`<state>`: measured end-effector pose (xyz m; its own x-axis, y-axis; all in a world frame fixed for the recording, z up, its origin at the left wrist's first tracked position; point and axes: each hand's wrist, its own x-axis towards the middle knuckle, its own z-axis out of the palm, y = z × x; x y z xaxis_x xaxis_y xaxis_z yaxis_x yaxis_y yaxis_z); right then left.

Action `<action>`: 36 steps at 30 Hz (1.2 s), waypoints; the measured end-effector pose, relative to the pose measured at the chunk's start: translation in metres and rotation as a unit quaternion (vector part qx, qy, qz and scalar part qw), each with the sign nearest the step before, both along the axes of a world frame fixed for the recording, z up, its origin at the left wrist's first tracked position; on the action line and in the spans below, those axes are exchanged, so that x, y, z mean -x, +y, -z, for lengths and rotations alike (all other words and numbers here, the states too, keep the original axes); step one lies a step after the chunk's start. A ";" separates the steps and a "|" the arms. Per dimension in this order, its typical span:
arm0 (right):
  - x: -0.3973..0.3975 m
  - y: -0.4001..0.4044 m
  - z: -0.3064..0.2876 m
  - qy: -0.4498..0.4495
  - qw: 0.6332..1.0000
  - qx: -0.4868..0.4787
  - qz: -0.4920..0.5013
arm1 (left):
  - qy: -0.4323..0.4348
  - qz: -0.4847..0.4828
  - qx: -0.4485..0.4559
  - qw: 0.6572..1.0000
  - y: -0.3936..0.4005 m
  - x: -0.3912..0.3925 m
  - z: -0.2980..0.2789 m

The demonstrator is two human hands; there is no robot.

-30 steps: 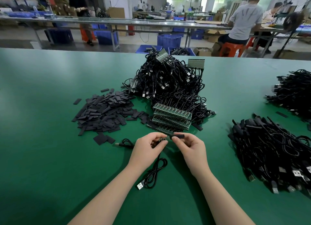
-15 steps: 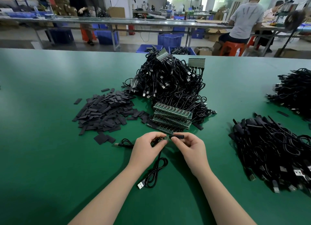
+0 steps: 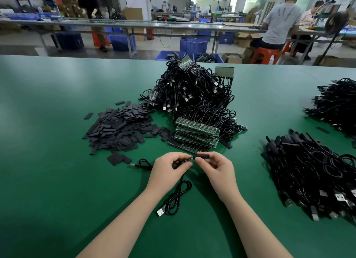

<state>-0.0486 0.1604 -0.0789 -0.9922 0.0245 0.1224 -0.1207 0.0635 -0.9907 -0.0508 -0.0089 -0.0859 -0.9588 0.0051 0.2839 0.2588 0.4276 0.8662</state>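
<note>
Sleeve [image 3: 202, 157], black, is pinched by the right hand [image 3: 217, 171] at the tip of a small board [image 3: 189, 158] pinched by the left hand [image 3: 167, 171], above the bench [image 3: 57, 180]; its cable [image 3: 177, 198] trails down onto the bench.

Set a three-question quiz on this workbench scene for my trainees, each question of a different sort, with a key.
1. True or false: the right hand pinches a black sleeve.
2. The pile of loose sleeves lies where, seen from the stack of green boards? A left, B right, C on top.
3. Fill in: the cable from the left hand ends in a ____ plug on the table.
Key: 1 true; 2 A; 3 USB.
</note>
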 end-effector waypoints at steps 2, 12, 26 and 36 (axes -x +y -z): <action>0.000 0.000 0.000 0.000 1.000 -0.002 -0.005 | -0.003 -0.001 -0.009 1.000 0.000 0.000 0.000; 0.000 -0.001 -0.001 0.009 1.000 -0.005 -0.009 | -0.009 0.008 -0.021 1.000 0.000 0.001 0.000; 0.001 -0.001 -0.002 0.003 0.999 -0.038 -0.027 | 0.003 0.015 -0.003 1.000 -0.001 0.001 0.001; 0.001 -0.001 -0.003 -0.013 0.997 -0.049 -0.066 | 0.059 -0.031 0.114 0.991 0.004 -0.006 -0.003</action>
<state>-0.0501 0.1592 -0.0761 -0.9888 -0.1165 0.0930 -0.1095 0.1444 -0.9834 -0.0444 -0.0054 -0.0830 -0.9199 0.0246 0.3914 0.3193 0.6266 0.7109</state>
